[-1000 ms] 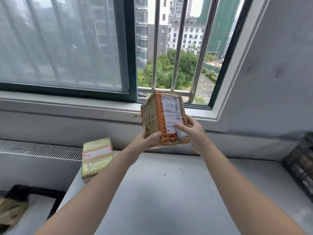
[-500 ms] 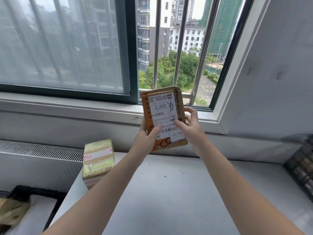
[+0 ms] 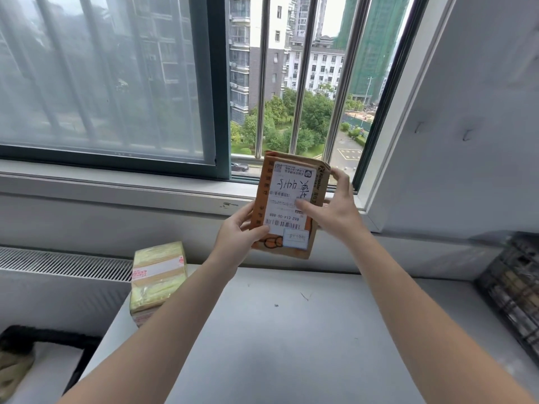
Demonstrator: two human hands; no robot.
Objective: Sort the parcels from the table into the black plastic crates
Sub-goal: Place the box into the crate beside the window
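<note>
Upright, parcel (image 3: 287, 182) within curled left grip (image 3: 236, 237)

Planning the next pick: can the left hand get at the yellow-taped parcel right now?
Probably not yet: the left hand grips the orange parcel. Once freed, nothing blocks the yellow-taped parcel at the left edge of the table.

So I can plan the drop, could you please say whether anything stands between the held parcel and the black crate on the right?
Nothing visible does. The left hand and right hand hold the brown parcel above the table; the black crate sits at the table's right edge, and the yellow parcel lies far left.
</note>
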